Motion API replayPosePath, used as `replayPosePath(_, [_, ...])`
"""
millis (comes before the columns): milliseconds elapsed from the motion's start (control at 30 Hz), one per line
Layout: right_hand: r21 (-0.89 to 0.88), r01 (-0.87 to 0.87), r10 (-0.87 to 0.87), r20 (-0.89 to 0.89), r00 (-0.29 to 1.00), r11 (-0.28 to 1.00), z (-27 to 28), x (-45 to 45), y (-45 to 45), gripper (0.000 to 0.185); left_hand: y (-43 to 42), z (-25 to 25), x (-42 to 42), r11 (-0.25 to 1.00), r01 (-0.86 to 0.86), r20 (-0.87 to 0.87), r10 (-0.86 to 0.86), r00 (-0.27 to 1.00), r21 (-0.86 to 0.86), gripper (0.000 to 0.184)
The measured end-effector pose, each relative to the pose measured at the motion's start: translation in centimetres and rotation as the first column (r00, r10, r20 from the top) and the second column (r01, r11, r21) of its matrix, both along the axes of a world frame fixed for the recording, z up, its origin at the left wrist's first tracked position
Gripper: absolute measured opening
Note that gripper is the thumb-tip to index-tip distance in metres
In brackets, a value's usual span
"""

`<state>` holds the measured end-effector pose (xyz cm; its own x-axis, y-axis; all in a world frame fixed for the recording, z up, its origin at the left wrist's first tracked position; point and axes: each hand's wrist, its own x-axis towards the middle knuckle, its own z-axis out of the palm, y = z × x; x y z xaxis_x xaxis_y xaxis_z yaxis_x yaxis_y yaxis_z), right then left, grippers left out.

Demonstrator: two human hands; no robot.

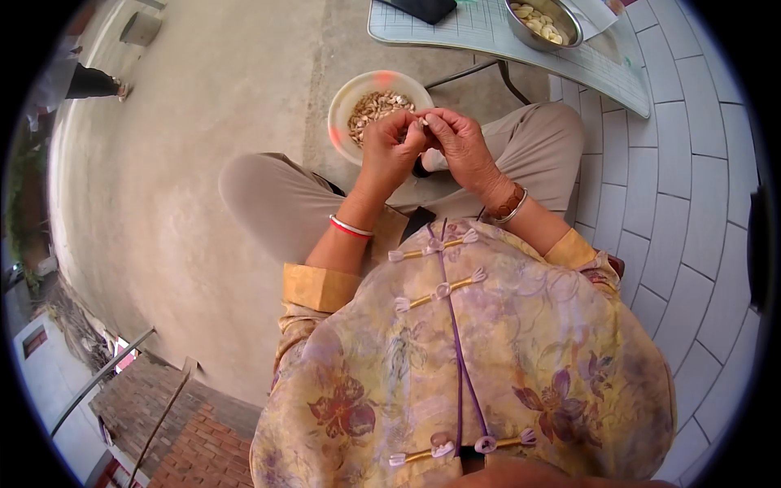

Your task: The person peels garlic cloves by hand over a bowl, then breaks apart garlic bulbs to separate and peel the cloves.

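Note:
My left hand (pixel 394 147) and my right hand (pixel 464 146) meet fingertip to fingertip above my lap. Pinched between them is a small pale piece (pixel 423 122), perhaps a garlic clove; the fingers cover most of it. Just beyond my left hand, a round whitish basin (pixel 338 114) on the ground holds many brownish-white pieces (pixel 376 107) that look like unpeeled cloves. A metal bowl (pixel 547 44) with pale, smooth pieces (pixel 538 23) stands on the table at the top right.
The light table (pixel 480 32) also carries a dark flat object (pixel 423 6) and white paper (pixel 592 15). Its dark metal legs stand beyond my knees. A bucket (pixel 141 28) and another person's leg (pixel 93 82) are at the upper left. Grey tiles (pixel 651 211) lie to the right.

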<state>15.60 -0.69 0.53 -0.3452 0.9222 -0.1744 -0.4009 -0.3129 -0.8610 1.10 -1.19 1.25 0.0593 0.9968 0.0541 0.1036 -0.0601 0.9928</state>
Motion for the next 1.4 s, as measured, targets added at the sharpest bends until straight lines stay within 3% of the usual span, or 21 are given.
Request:
replayPosePath(33, [0.084, -0.012, 0.0, 0.132, 0.991, 0.996, 0.0, 0.0, -0.1, 0.026, -0.1, 0.6, 0.0, 1.0, 0.002, -0.002, -0.002, 1.0, -0.001, 0.015])
replayPosePath(133, [0.084, -0.009, 0.001, 0.089, 0.996, 0.996, 0.1, -0.2, -0.4, 0.031, -0.7, 1.3, 0.3, 1.0, 0.011, -0.084, -0.014, 0.996, -0.028, 0.016])
replayPosePath(200, [0.021, -0.018, 0.017, 0.015, 1.0, 1.0, 0.0, -0.1, -0.4, 0.03, -0.5, 0.7, 0.5, 1.0, 0.006, 0.073, -0.007, 0.997, 0.005, 0.019])
replayPosePath(233, [-0.038, -0.03, 0.028, -0.056, 0.998, 0.999, -0.1, 0.0, -0.4, 0.03, -0.5, 0.7, 0.5, 1.0, 0.009, 0.071, -0.01, 0.997, 0.002, 0.019])
replayPosePath(300, [-0.107, -0.029, 0.011, -0.164, 0.986, 0.994, -0.7, 0.1, -0.2, 0.029, -0.4, 1.0, 0.5, 0.975, 0.117, 0.42, -0.026, 0.907, -0.191, 0.02])
replayPosePath(333, [-0.171, -0.039, -0.008, -0.268, 0.964, 0.985, -0.9, 0.2, -0.1, 0.028, -0.3, 0.8, 0.4, 0.974, 0.124, 0.42, -0.033, 0.907, -0.191, 0.02])
replayPosePath(400, [-0.221, -0.042, -0.032, -0.32, 0.947, 0.974, -1.0, 0.6, 0.2, 0.026, -0.1, 0.2, 0.0, 0.941, 0.167, 0.567, 0.031, 0.823, -0.294, 0.02])
replayPosePath(500, [-0.281, -0.059, -0.055, -0.382, 0.922, 0.958, -1.0, 1.1, 0.2, 0.024, 0.1, -0.4, -0.2, 0.943, 0.171, 0.607, 0.04, 0.794, -0.285, 0.018])
replayPosePath(633, [-0.259, -0.048, -0.052, -0.367, 0.929, 0.965, -0.5, 1.3, 0.4, 0.02, 0.4, -0.7, -0.4, 0.943, 0.191, 0.571, -0.001, 0.821, -0.273, 0.02])
replayPosePath(700, [-0.234, -0.033, -0.05, -0.338, 0.94, 0.972, -0.8, 1.6, 0.5, 0.018, 0.4, -0.6, -0.3, 0.938, 0.185, 0.455, -0.033, 0.89, -0.293, 0.018])
replayPosePath(900, [-0.113, -0.035, 0.013, -0.196, 0.981, 0.993, -1.0, 2.0, 0.5, 0.014, 0.1, -0.4, 0.2, 0.938, 0.237, 0.311, -0.153, 0.938, -0.252, 0.017])
replayPosePath(1033, [-0.017, -0.031, 0.03, -0.085, 0.996, 0.999, -1.0, 2.0, 0.6, 0.014, 0.2, -0.1, 0.0, 0.932, 0.26, 0.309, -0.177, 0.934, -0.252, 0.017])
replayPosePath(1133, [0.025, -0.022, 0.023, -0.043, 0.999, 0.999, -0.9, 2.0, 0.8, 0.014, 0.3, 0.1, 0.1, 0.914, 0.255, 0.412, -0.111, 0.905, -0.315, 0.018])
replayPosePath(1300, [0.077, -0.023, 0.016, 0.087, 0.996, 0.997, -0.6, 2.4, 1.1, 0.014, 0.7, -1.3, 0.1, 0.946, 0.266, 0.262, -0.213, 0.941, -0.187, 0.019])
replayPosePath(1400, [0.137, -0.057, 0.029, 0.201, 0.979, 0.989, -0.2, 2.8, 1.4, 0.014, 0.8, -1.5, -0.2, 0.931, 0.299, 0.254, -0.244, 0.936, -0.211, 0.021])
